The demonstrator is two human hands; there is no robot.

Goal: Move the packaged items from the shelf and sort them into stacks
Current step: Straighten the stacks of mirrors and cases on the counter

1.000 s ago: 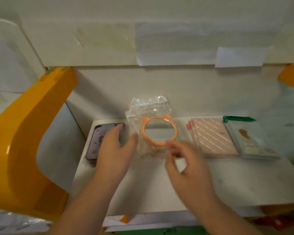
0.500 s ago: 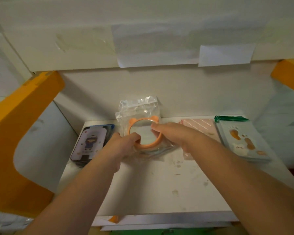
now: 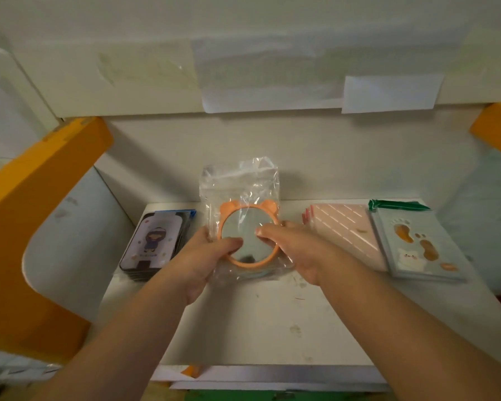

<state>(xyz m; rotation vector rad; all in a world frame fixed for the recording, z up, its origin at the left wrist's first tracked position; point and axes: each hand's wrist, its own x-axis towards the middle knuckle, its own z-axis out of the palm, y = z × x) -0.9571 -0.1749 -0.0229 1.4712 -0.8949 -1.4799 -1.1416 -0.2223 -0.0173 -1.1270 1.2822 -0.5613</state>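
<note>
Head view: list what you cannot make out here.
- How many mirrors lie in the middle pile: left hand, right hand and crinkled bags cover it.
- Near corner of the pink packs: behind the right forearm.
- Count of the card packs: edges too small.
- Below the shelf: cut off by the bottom edge.

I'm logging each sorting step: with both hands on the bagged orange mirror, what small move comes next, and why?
Probably let go. The bagged orange mirror seems to rest on the shelf, between the dark card stack and pink stack; left hand and right hand hold it.
</note>
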